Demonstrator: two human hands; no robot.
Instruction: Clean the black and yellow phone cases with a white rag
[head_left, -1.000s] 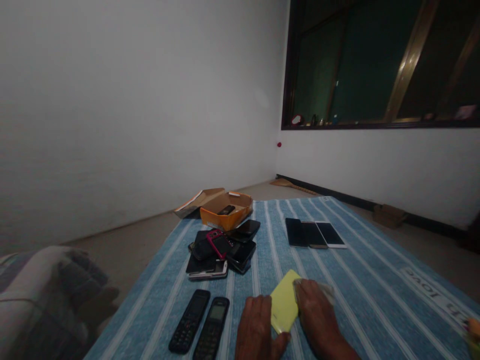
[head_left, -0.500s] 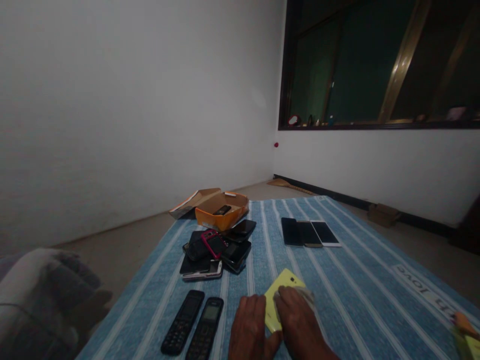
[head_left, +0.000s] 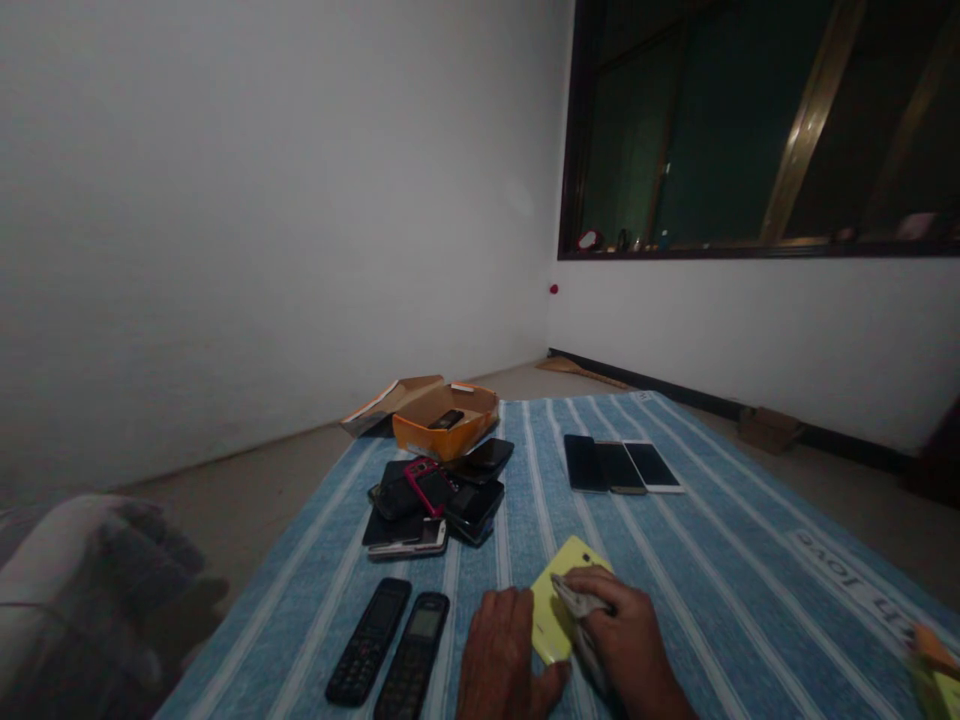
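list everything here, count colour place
Phone: 1, yellow, front centre
Rag: 1, greyish, on phone
Keypad phones: 2, black, front left
Phone pile: several, mostly black, centre left
Open box: 1, orange, behind pile
Small phone: 1, dark, in box
Flat phones: 3, dark, right centre
Striped cloth: 1, blue, underneath
Fabric: 1, greyish, left edge
Item: 1, orange, lower right
Broom: 1, tan, far corner
Carton: 1, brown, right floor
Window: 1, dark, upper right
Sill items: several, unclear
Walls: 2, white, behind
Left hand: 1, on phone
Right hand: 1, holding rag
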